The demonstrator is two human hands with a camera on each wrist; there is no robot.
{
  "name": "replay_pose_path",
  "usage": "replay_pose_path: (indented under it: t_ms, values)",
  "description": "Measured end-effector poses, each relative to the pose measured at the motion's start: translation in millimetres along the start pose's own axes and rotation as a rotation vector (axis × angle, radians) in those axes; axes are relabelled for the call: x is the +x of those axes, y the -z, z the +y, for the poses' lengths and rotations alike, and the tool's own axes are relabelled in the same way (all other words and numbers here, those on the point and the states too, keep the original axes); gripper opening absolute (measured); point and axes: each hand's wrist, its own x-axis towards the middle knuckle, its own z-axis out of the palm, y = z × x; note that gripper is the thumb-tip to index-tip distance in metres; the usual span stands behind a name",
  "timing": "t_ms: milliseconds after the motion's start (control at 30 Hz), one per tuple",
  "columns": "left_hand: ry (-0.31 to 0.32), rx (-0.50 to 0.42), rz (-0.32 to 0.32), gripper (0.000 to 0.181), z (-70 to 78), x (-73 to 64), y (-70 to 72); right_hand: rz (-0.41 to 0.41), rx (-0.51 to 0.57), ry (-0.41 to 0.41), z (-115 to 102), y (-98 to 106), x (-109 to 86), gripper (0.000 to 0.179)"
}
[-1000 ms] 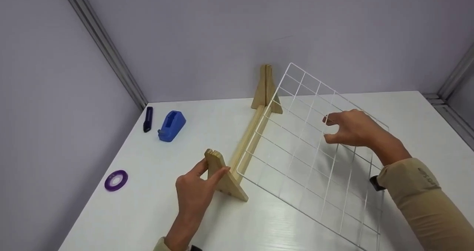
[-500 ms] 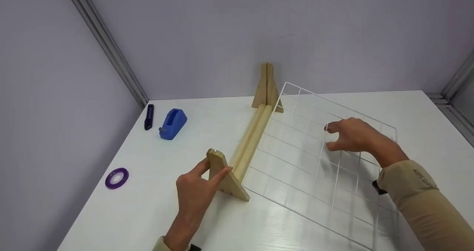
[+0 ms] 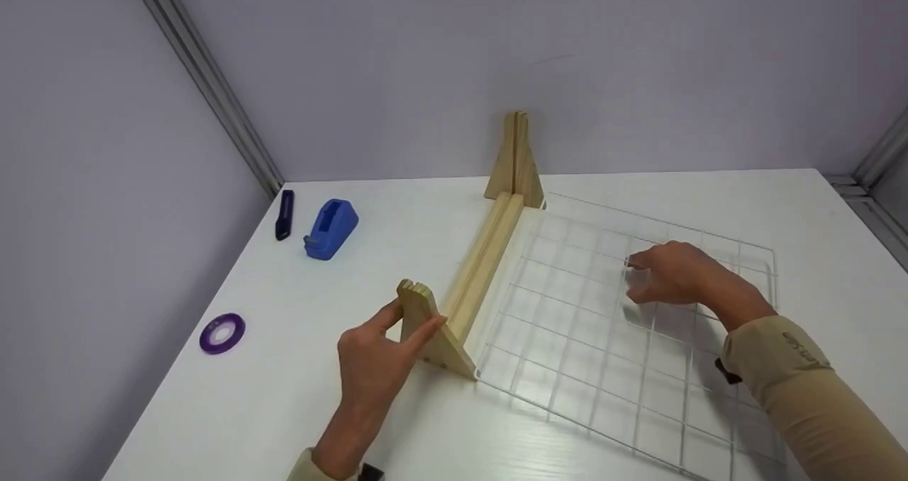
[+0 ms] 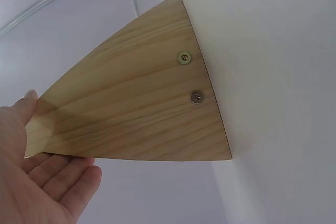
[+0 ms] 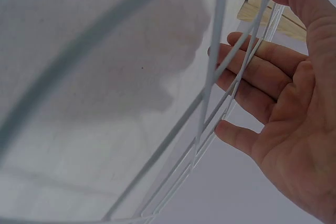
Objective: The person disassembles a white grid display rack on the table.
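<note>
A wooden stand (image 3: 489,257) has two upright end pieces joined by a grooved bar. My left hand (image 3: 376,357) pinches the near end piece (image 3: 443,346) by its upper part, thumb on one face and fingers on the other. In the left wrist view two screws show on this end piece (image 4: 121,87). To the right of the stand, a white wire grid panel (image 3: 603,389) lies low over the table, its left edge beside the bar. My right hand (image 3: 670,272) holds the panel by a wire near its middle; in the right wrist view the fingers (image 5: 257,72) reach past the wires.
On the white table's (image 3: 284,396) left side lie a dark utility knife (image 3: 284,215), a blue tape dispenser (image 3: 331,229) and a purple ring-shaped roll (image 3: 223,333). The far end piece (image 3: 516,162) stands close to the back wall (image 3: 638,76).
The grid panel has swung down from a steep tilt to nearly flat, its left edge leaving the top of the bar. My right hand has sunk slightly; my left hand keeps its pinch.
</note>
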Motion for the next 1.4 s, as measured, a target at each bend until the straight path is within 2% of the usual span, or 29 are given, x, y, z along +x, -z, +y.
replay_pose_path:
  t_ms: [267,433,700,1033,1167,1400]
  values:
    - [0.071,-0.070,-0.021,0.054,3.1,-5.6,-1.4,0.036,-0.009,0.057,2.5,-8.3,-2.4,0.050]
    - [0.077,-0.048,-0.033,0.058,6.4,-6.0,-2.0,0.047,0.003,0.036,0.7,-14.4,-5.6,0.054]
    - [0.101,-0.048,-0.043,0.061,6.6,-9.3,-5.5,0.010,0.005,0.007,-4.8,-20.3,-10.7,0.058]
    - [0.094,-0.055,-0.027,0.055,4.0,-7.4,-3.4,0.052,-0.117,0.059,-9.7,-21.5,-9.9,0.036]
    - [0.072,-0.061,-0.029,0.052,2.7,-6.2,-2.8,0.057,-0.109,0.057,-7.6,-23.6,-10.7,0.014]
    - [0.080,-0.070,-0.044,0.054,2.8,-7.7,-3.2,0.048,-0.086,0.043,-4.2,-26.4,-11.9,0.014]
